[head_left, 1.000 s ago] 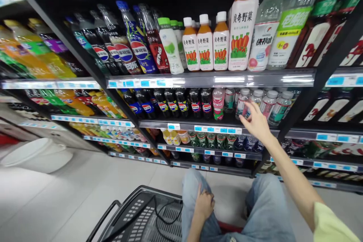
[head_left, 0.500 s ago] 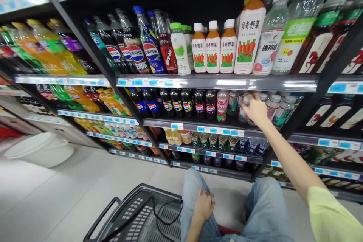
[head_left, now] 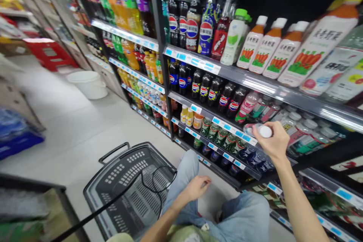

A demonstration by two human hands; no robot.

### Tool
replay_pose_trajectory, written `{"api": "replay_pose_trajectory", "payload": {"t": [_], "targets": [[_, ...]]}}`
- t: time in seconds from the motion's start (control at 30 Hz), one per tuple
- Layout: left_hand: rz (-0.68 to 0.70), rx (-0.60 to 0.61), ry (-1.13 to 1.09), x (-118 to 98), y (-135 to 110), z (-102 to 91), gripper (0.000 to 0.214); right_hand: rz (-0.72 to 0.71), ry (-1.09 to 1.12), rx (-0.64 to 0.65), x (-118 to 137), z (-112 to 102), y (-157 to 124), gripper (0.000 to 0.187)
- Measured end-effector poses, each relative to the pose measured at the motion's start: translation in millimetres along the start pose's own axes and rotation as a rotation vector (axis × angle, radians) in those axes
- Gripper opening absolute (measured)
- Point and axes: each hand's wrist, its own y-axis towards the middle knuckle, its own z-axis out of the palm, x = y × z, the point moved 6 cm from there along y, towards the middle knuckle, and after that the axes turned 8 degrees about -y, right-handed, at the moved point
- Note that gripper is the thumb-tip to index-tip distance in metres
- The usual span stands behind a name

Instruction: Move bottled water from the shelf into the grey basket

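Note:
My right hand (head_left: pixel 274 141) is closed around the neck of a clear plastic drink bottle (head_left: pixel 249 129) with a white cap. The bottle tilts, cap towards me, just in front of a shelf edge; its label is mostly hidden. Behind it on that shelf stand similar white-capped bottles (head_left: pixel 295 119), a pink bottle (head_left: pixel 246 106) and dark cola bottles (head_left: pixel 216 89). My left hand (head_left: pixel 199 187) is empty by my left knee, fingers loosely bent and apart from the thumb. Left of that knee a dark grey shopping basket (head_left: pixel 113 193) sits on the floor with a black cable across it.
Above the held bottle juts an upper shelf edge (head_left: pixel 255 77) bearing carrot-label juice bottles (head_left: pixel 283 55). Green bottles (head_left: pixel 224 134) fill a lower shelf. On the floor at the left are a white tub (head_left: pixel 87 85), a red stand (head_left: pixel 51 55) and blue-wrapped packs (head_left: pixel 17 132).
My right hand has drawn a white-capped bottle forward out of the shelf row. My left hand has lifted from my thigh. The view has turned left, showing more of the basket.

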Motion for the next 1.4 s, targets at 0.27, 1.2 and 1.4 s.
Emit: {"api": "replay_pose_trajectory", "payload": {"t": [0.27,1.2,1.4], "targets": [[0.215,-0.377,-0.262,-128,-9,-51.3,0.024,0.354,0.473,0.327,30,34,-29,0.033],[-0.015,-0.300,-0.664,-133,-31,15.1,0.066,0.084,0.686,0.709,76,65,-51,0.031],[-0.112,0.022,-1.209,-152,-45,33.8,0.074,0.095,0.912,0.737,81,67,-53,0.043]]}}
